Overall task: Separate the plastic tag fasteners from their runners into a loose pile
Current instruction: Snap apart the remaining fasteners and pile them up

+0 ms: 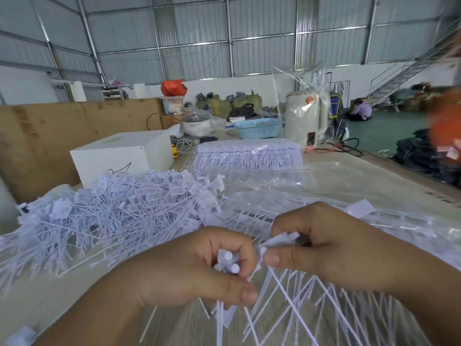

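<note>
Both hands (249,265) on fastener runners (230,263)

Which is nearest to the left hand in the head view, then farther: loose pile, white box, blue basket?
From the left hand:
1. Loose pile, just beyond it, to the left.
2. White box, behind the pile.
3. Blue basket, far back, to the right.

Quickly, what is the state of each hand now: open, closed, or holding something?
Left hand: closed, gripping a bundle of runners.
Right hand: closed, pinching a tag fastener on that bundle.
</note>
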Demonstrator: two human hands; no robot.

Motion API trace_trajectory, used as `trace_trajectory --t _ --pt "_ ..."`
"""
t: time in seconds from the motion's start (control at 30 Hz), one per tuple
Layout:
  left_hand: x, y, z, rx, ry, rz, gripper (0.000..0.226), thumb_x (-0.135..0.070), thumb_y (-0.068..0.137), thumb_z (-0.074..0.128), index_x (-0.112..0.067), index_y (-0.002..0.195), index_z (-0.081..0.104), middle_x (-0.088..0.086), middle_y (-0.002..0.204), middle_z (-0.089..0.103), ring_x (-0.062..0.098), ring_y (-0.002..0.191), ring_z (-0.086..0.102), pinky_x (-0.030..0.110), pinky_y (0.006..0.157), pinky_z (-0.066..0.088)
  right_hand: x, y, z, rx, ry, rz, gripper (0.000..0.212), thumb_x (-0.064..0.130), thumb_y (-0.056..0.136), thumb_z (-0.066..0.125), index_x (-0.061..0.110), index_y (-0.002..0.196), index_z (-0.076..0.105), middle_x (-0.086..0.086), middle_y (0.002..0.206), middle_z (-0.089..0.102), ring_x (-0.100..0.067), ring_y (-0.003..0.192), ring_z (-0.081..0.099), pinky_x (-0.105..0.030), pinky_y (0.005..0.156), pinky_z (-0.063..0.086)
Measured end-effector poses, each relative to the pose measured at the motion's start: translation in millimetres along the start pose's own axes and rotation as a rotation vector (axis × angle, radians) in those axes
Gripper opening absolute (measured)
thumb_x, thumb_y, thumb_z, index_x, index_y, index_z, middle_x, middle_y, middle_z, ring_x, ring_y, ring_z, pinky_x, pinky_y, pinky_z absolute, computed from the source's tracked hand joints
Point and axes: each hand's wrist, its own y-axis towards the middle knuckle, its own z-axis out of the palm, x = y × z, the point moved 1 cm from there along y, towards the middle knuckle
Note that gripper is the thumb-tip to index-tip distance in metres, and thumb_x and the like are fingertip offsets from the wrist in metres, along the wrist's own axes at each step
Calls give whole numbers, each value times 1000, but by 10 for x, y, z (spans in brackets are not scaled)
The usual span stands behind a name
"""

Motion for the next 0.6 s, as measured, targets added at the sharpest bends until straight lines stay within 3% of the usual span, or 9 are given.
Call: trace_trajectory --t 0.1,0.17,0.3,0.43,0.6 --pt "-32 -30 -6 44 -66 -10 24 -12 80 71 -32 69 64 -13 64 61 2 59 58 17 62 46 17 17 37 -58 11 -17 57 67 79 59 12 67 47 2 55 32 -9 50 31 -29 49 27" --pt "-35 -40 -14 -21 -64 6 18 -18 75 74 -30 64 66 -11 59 60 3 55 56 17 59 45 33 28 62 -102 -27 -19 55 72 80 55 18 68 47 6 53 35 -5 48 33 -24 47 28" --pt "16 26 18 -360 36 45 25 -39 62 77 -29 48 58 -12 46 50 2 44 46 13 50 38 82 44 105 -239 -130 12 56 75 76 44 20 65 44 8 51 42 -8 46 38 -22 46 28" --pt "51 107 78 -661 114 117 34 -49 59 72 -24 47 53 -4 47 41 11 46 38 17 49 32 126 69 207 -396 -153 70 57 73 75 38 19 60 40 7 48 40 -11 43 35 -23 44 26" --pt "50 119 149 -812 132 160 43 -52 60 70 -15 53 50 5 51 38 14 51 37 22 56 38 82 87 215 -521 -36 88 57 70 78 43 16 58 35 7 46 30 -10 42 26 -22 42 26"
